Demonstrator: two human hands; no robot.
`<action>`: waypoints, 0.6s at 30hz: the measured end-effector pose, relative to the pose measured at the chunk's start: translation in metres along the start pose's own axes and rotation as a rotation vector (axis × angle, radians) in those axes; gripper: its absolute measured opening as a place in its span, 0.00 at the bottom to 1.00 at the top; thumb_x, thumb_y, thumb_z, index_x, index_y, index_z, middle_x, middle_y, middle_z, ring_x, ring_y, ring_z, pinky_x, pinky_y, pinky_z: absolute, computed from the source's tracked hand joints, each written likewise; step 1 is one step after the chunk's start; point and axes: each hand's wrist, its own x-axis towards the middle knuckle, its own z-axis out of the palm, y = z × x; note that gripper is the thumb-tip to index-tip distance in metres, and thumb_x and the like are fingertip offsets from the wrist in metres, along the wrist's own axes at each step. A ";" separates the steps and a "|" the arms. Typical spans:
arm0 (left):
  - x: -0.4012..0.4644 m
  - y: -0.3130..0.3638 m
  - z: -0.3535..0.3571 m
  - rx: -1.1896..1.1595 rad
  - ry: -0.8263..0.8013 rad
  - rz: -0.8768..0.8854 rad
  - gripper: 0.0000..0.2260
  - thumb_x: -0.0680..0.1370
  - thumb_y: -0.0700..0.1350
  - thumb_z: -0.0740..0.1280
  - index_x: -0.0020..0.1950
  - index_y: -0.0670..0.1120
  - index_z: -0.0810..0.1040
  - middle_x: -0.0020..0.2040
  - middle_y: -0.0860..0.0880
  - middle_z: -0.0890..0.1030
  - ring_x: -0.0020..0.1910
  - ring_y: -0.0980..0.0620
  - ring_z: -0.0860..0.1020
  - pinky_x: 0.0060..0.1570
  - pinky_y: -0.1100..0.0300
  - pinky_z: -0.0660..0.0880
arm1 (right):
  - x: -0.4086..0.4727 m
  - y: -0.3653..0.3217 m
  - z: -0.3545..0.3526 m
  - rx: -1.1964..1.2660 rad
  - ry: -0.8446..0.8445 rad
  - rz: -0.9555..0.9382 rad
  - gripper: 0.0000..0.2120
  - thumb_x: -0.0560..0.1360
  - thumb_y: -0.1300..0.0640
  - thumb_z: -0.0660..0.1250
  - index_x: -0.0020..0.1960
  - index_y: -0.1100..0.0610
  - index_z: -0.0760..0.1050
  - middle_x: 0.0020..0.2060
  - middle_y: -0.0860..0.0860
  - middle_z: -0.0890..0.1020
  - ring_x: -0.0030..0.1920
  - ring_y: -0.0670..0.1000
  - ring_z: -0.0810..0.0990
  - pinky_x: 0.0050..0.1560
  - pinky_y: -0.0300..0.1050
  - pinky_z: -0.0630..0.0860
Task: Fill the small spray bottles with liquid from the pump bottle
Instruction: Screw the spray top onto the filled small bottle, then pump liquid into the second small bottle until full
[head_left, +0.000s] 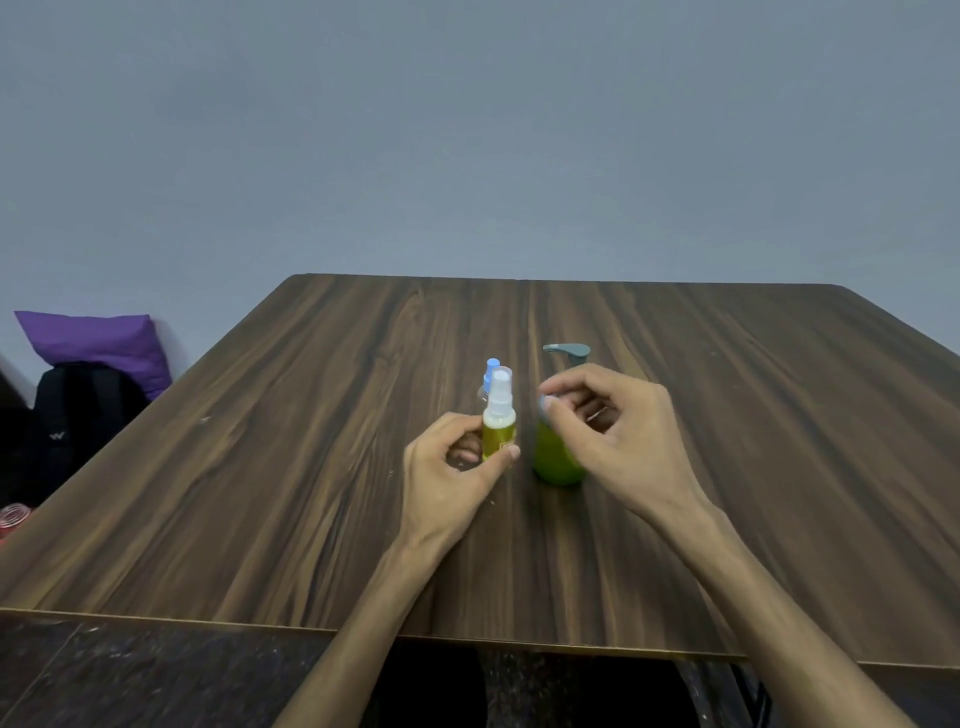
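On the dark, streaky wood-grain table, near its middle, the left hand grips a small cylindrical spray bottle upright between thumb and curled fingers; its clear plastic body shows yellow-green liquid beneath a white nozzle under a see-through cap. Directly behind it stands a second small bottle, mostly hidden, with only its pale blue sprayer top and a bit of clear shoulder visible. Just to the right sits the pump bottle, rounded and glossy green, topped by a grey-teal pump head whose spout points left. The right hand hovers in front of the pump bottle, fingers curled, fingertips pinching a small pale object that is too blurred to identify. Beyond the table's left edge a purple pillow rests above a black backpack against the plain grey wall.
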 end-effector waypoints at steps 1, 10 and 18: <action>0.002 -0.003 -0.004 0.016 0.017 -0.046 0.12 0.71 0.43 0.83 0.53 0.49 0.88 0.44 0.52 0.86 0.41 0.51 0.83 0.44 0.54 0.82 | -0.003 0.003 0.000 0.025 0.066 0.002 0.06 0.75 0.64 0.73 0.47 0.54 0.86 0.35 0.47 0.84 0.36 0.48 0.82 0.37 0.41 0.78; 0.032 -0.028 -0.027 0.181 0.006 -0.308 0.10 0.71 0.45 0.83 0.50 0.53 0.89 0.41 0.58 0.88 0.43 0.62 0.86 0.47 0.60 0.80 | -0.013 0.053 -0.002 0.054 0.177 0.164 0.21 0.71 0.50 0.75 0.63 0.50 0.79 0.52 0.44 0.83 0.51 0.48 0.83 0.48 0.43 0.80; 0.053 -0.040 -0.019 0.237 -0.055 -0.300 0.12 0.70 0.45 0.84 0.51 0.51 0.90 0.43 0.59 0.88 0.43 0.64 0.85 0.44 0.70 0.76 | -0.005 0.075 0.018 0.213 -0.150 0.229 0.27 0.69 0.50 0.77 0.66 0.47 0.75 0.56 0.42 0.83 0.58 0.46 0.82 0.59 0.42 0.76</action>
